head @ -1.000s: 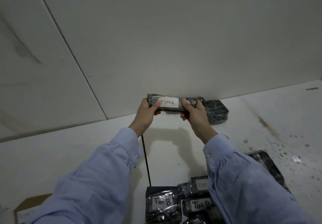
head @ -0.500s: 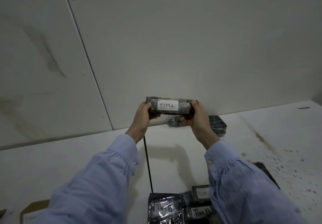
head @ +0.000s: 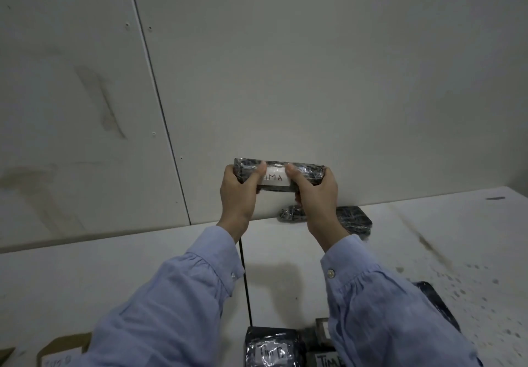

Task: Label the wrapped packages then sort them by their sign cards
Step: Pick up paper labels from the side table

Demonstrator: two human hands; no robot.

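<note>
I hold a dark wrapped package [head: 307, 173] with a white label reading "TIM A" up in front of the wall, above the table. My left hand [head: 238, 192] grips its left end and my right hand [head: 317, 195] grips its right end, both thumbs pressing on the label's edges. Another dark wrapped package [head: 351, 218] lies on the table against the wall, just below and right of the held one. Near the bottom edge lie packages labelled "Tim B" [head: 270, 349], partly hidden by my right sleeve.
A white table [head: 428, 238] with stains on its right side meets a pale panelled wall. A cardboard sign card [head: 61, 351] sits at the bottom left. A dark package [head: 437, 301] pokes out beside my right sleeve. A black seam [head: 245, 281] runs down the table.
Both hands have lifted the "TIM A" package higher off the table and away from the package by the wall. My thumbs have slid inward onto the label.
</note>
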